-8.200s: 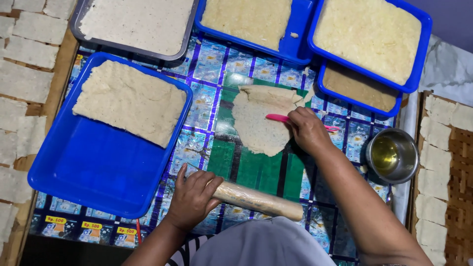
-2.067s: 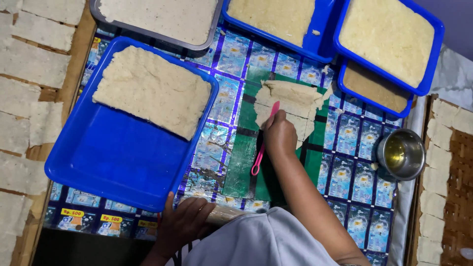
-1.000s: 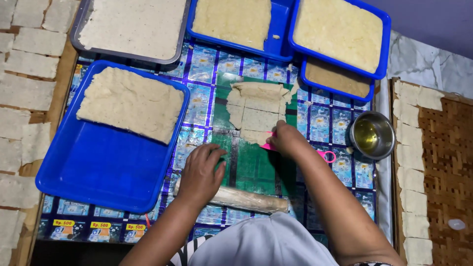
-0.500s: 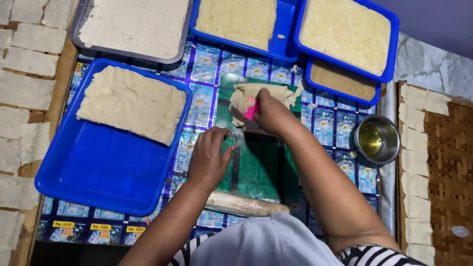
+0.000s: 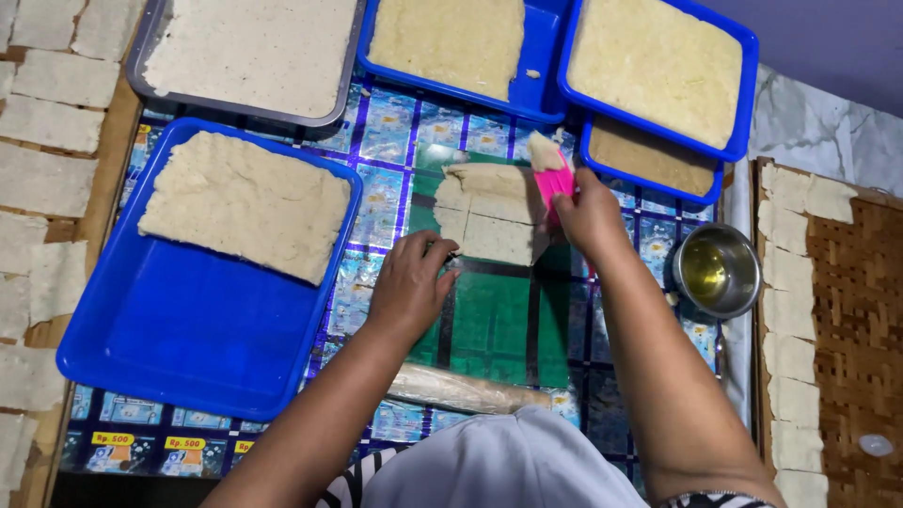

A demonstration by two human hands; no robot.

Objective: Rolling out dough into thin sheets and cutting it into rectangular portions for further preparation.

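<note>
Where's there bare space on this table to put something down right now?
The near half of the big blue tray, below its dough slab, is bare. So is the green mat between the cut dough sheet and the rolling pin. The far edge is crowded with filled trays, and the steel bowl sits by the right hand.

I am seeing a big blue tray [image 5: 179, 348] lying left of the hands, a rolling pin [image 5: 466, 390] sitting below them, and a small steel bowl [image 5: 718, 271] standing to their right.
</note>
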